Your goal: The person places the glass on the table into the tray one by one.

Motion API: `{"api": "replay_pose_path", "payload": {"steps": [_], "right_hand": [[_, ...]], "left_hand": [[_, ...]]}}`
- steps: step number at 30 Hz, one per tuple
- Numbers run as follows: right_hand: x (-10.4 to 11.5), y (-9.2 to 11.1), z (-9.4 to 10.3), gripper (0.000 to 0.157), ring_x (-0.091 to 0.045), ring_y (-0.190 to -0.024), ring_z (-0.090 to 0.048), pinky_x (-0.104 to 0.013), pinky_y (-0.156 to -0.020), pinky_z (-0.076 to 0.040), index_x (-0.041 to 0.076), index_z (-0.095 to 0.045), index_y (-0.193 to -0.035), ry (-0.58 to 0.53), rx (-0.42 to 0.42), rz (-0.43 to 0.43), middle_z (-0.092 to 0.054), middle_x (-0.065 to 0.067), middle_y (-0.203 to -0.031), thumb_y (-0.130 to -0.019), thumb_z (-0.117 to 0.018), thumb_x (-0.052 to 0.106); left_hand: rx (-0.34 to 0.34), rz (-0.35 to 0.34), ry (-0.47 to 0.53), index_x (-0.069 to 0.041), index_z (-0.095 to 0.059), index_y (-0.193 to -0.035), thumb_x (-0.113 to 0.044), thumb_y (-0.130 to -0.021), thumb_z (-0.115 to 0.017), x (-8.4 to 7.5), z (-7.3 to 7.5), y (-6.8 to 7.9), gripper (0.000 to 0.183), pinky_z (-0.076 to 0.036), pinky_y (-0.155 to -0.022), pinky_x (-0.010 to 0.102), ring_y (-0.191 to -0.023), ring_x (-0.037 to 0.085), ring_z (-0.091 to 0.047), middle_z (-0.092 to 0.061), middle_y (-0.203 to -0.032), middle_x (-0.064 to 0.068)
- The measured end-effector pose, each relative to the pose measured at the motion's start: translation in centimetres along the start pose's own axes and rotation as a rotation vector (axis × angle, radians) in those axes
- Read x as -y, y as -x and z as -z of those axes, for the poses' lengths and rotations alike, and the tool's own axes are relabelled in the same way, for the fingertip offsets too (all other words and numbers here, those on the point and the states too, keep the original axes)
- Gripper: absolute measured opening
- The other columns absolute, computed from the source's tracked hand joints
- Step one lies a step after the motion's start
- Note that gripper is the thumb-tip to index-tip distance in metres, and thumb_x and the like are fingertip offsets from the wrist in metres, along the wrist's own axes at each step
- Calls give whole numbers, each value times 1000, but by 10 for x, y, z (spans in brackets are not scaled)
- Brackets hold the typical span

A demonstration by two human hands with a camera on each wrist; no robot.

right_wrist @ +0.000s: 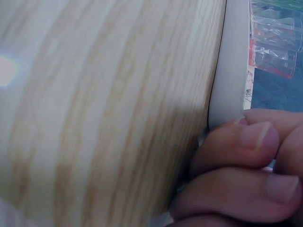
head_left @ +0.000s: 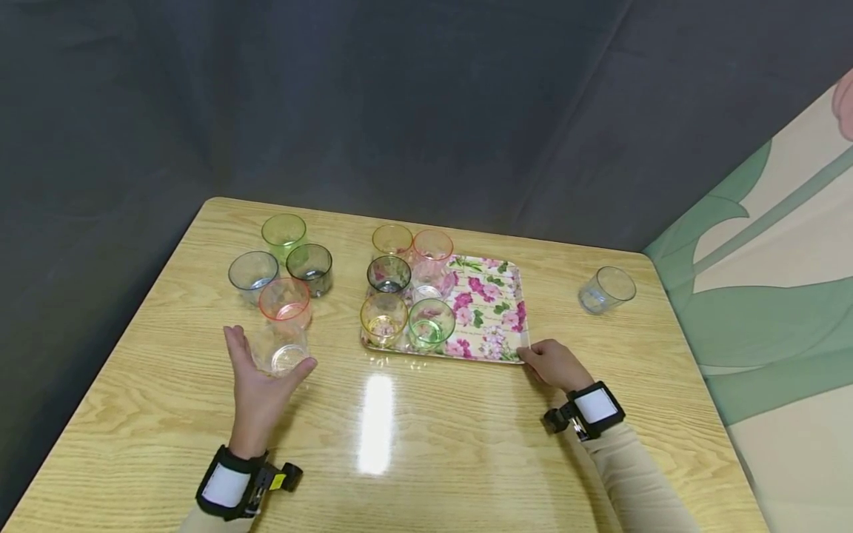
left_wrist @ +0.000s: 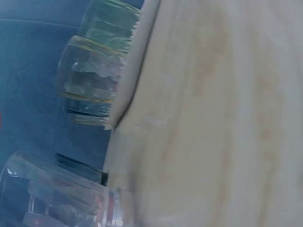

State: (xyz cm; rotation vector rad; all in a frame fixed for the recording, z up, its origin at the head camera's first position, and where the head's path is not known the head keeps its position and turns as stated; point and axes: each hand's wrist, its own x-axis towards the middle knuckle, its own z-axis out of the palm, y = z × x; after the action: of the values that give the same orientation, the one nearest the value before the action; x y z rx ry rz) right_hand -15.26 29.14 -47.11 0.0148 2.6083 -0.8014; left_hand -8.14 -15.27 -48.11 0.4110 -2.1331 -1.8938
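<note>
**Left hand (head_left: 262, 392) round a colourless see-through tumbler (head_left: 289, 357), right hand (head_left: 558, 366) on a pale, floral-printed rectangular tray (head_left: 489, 326)**

Step in hand looked like handling the colourless tumbler, nearest of the left-side group on the wood-grain worktop (head_left: 453, 451); taking up or letting go, couldn't tell. Left hand's fingers were straight, thumb spread wide, one either side of it; contact unclear. Right hand pinched the tray's near right corner, mid-worktop. If a pick-up, next move probably called for curling fingers and thumb onto the tumbler without bumping the red-tinted tumbler (head_left: 286, 312) just behind, tray held steady.

Count: one tray, twelve tumblers. Left group, five: colourless, red-tinted, blue-grey tumbler (head_left: 253, 280), dark smoky tumbler (head_left: 318, 280), green tumbler (head_left: 283, 238). At the tray, six, three rows of two: two yellow tumblers (head_left: 384, 326), one dark smoky (head_left: 389, 275), one red-rimmed (head_left: 433, 246), one green (head_left: 430, 326), apparently one colourless (head_left: 426, 291). One bluish tumbler (head_left: 600, 296) stood alone, right of the tray.
</note>
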Motion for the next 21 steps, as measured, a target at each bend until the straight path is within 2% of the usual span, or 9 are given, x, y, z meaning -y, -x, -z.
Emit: {"api": "replay_pose_path", "payload": {"steps": [3, 6, 12, 21], "right_hand": [[0, 0, 0, 48, -12, -40, -33, -26, -44, -28, 9, -48, -56, -3, 0, 3, -38, 5, -44, -98, -46, 31], [-1, 0, 0, 48, -12, -40, -33, -26, -44, -28, 9, -48, -56, -6, -4, 0, -38, 5, -44, -98, -46, 30], [-1, 0, -1, 48, -12, -41, -33, -25, -43, -28, 8, -48, -56, -9, -12, 2, -40, 5, -45, -98, -47, 30], [0, 0, -1, 48, -11, -40, -33, -25, -43, -27, 9, -48, -55, -14, -13, -8, -39, 6, -44, -98, -47, 31]], "left_hand": [[27, 41, -53, -20, 20, -148, -14, -70, -82, 3, -1, 0, 129, -6, -117, 50, -139, 14, 3, 9, -158, 8], [36, 61, -66, -20, 19, -149, -15, -69, -83, 4, -1, 0, 130, -6, -117, 51, -139, 15, 1, 8, -158, 8], [61, 76, -64, -22, 16, -150, -17, -72, -81, 5, 1, -1, 124, -8, -117, 51, -138, 15, -3, 3, -159, 6], [90, 74, -86, -17, 8, -151, -19, -76, -78, 6, 4, -3, 115, -17, -114, 56, -138, 25, -11, -7, -158, 13]]}}
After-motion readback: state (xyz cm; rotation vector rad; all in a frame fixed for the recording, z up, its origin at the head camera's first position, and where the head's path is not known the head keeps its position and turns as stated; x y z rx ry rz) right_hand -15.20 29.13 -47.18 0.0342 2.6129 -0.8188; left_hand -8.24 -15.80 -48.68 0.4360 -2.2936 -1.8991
